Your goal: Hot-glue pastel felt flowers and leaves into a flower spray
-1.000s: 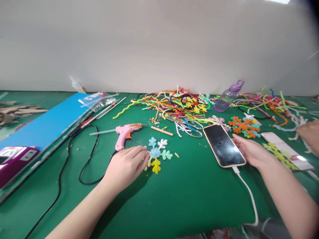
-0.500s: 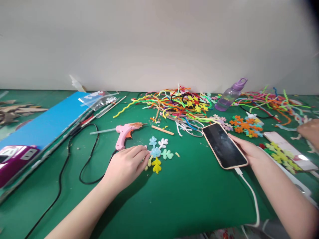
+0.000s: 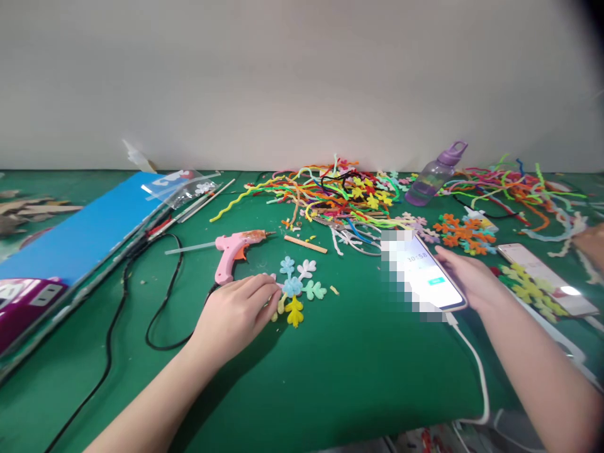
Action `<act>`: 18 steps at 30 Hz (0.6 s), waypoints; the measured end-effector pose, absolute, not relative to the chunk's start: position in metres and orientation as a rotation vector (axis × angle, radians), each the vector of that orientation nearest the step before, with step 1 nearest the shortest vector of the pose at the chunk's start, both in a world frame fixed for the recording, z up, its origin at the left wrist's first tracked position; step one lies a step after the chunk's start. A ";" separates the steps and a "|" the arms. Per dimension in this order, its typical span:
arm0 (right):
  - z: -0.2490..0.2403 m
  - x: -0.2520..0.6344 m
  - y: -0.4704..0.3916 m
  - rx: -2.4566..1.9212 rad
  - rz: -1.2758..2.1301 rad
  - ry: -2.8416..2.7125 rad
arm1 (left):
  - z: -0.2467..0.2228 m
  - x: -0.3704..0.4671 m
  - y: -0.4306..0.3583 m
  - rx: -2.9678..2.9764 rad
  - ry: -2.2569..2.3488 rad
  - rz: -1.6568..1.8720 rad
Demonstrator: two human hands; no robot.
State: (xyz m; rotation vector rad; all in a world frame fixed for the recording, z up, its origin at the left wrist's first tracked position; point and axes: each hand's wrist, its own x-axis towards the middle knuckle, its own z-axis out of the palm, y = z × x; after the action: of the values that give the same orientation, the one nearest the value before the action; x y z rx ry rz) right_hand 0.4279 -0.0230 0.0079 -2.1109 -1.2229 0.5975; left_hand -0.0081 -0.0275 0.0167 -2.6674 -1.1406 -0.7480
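My right hand [image 3: 465,277] is closed around the side of a smartphone [image 3: 425,270], tilted up off the table. Its screen is lit and shows a timer; part of it is blurred out. A white cable [image 3: 479,371] runs from its lower end. My left hand [image 3: 238,311] rests on the table with fingers bent together at the left edge of a pipe-cleaner snowflake [image 3: 292,287] with blue, white, green and yellow petals. My fingers hide its left petals. Just beyond that hand lies a pink glue gun [image 3: 231,255] with a glue stick in its back.
Tangled pipe cleaners [image 3: 325,189] lie along the wall beside a purple water bottle [image 3: 434,176]. An orange snowflake [image 3: 465,234] and another phone [image 3: 547,277] sit at the right, near another person's hand [image 3: 589,242]. A blue board [image 3: 89,229] and a black cord [image 3: 113,327] are left.
The smartphone's dark screen has lit up. Both hands keep their hold, and the view has shifted slightly.
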 end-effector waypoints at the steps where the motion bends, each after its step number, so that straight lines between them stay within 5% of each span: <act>1: 0.009 0.428 -0.024 -2.111 0.664 -1.160 | 0.017 -0.008 -0.028 -2.670 -1.138 -0.744; 12: 0.022 0.434 -0.042 -1.885 1.242 -1.003 | 0.015 -0.007 -0.026 -2.673 -1.109 -0.724; 18: 0.022 0.438 -0.044 -1.849 1.245 -1.079 | 0.015 -0.008 -0.026 -2.679 -1.105 -0.726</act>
State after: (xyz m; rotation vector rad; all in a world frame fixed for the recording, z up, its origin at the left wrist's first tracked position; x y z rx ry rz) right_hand 0.4381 -0.0437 0.0216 -1.8485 -1.0787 1.2446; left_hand -0.0076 -0.0259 0.0150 -2.6793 -1.1049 -0.7255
